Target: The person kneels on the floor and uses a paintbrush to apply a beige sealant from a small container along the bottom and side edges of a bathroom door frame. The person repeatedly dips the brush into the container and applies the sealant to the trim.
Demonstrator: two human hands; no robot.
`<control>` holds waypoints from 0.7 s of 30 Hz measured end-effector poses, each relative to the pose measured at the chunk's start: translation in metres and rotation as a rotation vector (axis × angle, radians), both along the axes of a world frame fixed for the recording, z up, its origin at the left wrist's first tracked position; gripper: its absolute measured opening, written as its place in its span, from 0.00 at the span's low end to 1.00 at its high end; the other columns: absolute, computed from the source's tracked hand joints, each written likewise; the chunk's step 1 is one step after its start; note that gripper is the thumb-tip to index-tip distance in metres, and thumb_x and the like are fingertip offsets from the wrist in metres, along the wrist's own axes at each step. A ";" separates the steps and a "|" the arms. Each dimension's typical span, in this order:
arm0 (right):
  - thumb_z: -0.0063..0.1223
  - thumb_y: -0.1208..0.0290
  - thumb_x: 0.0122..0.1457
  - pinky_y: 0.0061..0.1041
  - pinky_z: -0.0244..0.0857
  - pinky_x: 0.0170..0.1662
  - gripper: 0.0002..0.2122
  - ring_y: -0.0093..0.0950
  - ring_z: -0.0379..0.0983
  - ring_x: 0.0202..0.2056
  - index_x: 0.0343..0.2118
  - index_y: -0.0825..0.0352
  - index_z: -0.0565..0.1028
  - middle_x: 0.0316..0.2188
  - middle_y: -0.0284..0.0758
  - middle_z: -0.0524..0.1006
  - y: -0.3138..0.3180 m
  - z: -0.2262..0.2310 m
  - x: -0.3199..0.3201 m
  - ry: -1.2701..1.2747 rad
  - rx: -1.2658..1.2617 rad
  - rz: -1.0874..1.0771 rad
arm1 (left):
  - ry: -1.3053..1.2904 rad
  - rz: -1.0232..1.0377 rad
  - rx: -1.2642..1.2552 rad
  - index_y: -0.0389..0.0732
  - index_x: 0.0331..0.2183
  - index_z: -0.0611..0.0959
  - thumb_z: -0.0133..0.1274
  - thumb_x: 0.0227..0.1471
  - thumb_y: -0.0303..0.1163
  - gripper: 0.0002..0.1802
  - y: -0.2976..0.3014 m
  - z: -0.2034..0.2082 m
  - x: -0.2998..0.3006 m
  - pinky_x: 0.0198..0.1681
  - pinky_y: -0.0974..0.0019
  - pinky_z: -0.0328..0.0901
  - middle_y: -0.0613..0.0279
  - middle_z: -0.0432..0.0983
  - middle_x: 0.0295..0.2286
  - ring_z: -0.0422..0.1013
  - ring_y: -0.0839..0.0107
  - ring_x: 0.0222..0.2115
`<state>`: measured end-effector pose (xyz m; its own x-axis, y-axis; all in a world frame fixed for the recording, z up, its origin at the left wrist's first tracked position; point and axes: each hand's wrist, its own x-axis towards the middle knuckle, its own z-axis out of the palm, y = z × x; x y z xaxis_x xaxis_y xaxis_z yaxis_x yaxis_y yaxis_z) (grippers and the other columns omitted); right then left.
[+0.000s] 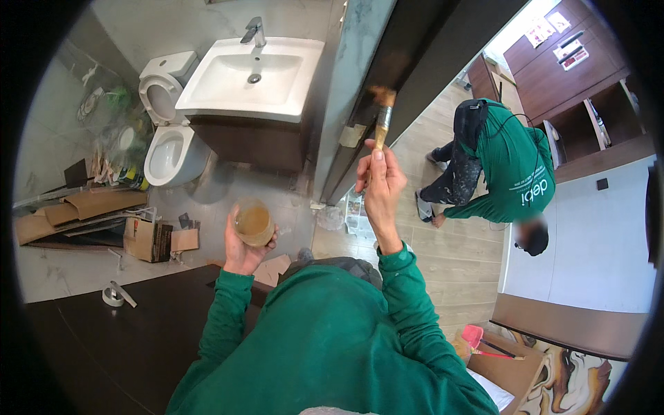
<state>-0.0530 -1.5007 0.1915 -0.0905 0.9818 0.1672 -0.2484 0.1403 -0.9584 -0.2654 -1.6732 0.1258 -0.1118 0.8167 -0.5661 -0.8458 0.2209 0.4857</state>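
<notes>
In my right hand is a paintbrush, gripped by its wooden handle with the fingers closed round it. Its brownish bristles point up and lie against or very close to the dark door frame; whether they touch I cannot tell. A pale latch plate sits in the frame just left of the brush. My left hand holds a round, see-through tub with a yellowish-brown content, lower and to the left of the frame.
Left of the doorway stand a white sink and a toilet. Flattened cardboard lies on the bathroom floor. A dark door panel fills the lower left, with a handle. To the right a co-worker in green bends over.
</notes>
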 end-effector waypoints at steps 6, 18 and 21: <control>0.47 0.64 0.69 0.17 0.57 0.17 0.14 0.16 0.64 0.14 0.41 0.72 0.75 0.19 0.29 0.72 0.006 -0.055 -0.003 -0.038 -0.081 -0.036 | -0.006 0.023 -0.035 0.36 0.43 0.77 0.39 0.57 0.68 0.40 -0.002 -0.004 -0.002 0.31 0.64 0.66 0.51 0.76 0.31 0.72 0.63 0.28; 0.41 0.58 0.70 0.22 0.46 0.15 0.18 0.18 0.53 0.11 0.39 0.72 0.74 0.15 0.26 0.60 -0.020 -0.076 0.003 0.105 -0.595 0.021 | 0.008 0.022 -0.012 0.37 0.42 0.78 0.39 0.57 0.69 0.41 -0.008 -0.002 -0.008 0.32 0.65 0.66 0.53 0.76 0.32 0.71 0.64 0.28; 0.40 0.58 0.71 0.20 0.47 0.14 0.19 0.17 0.54 0.11 0.40 0.74 0.73 0.15 0.26 0.59 0.007 -0.023 -0.005 0.123 -0.398 0.033 | -0.005 0.009 -0.010 0.37 0.42 0.78 0.40 0.57 0.68 0.40 -0.008 -0.004 -0.009 0.32 0.64 0.67 0.53 0.76 0.32 0.72 0.64 0.29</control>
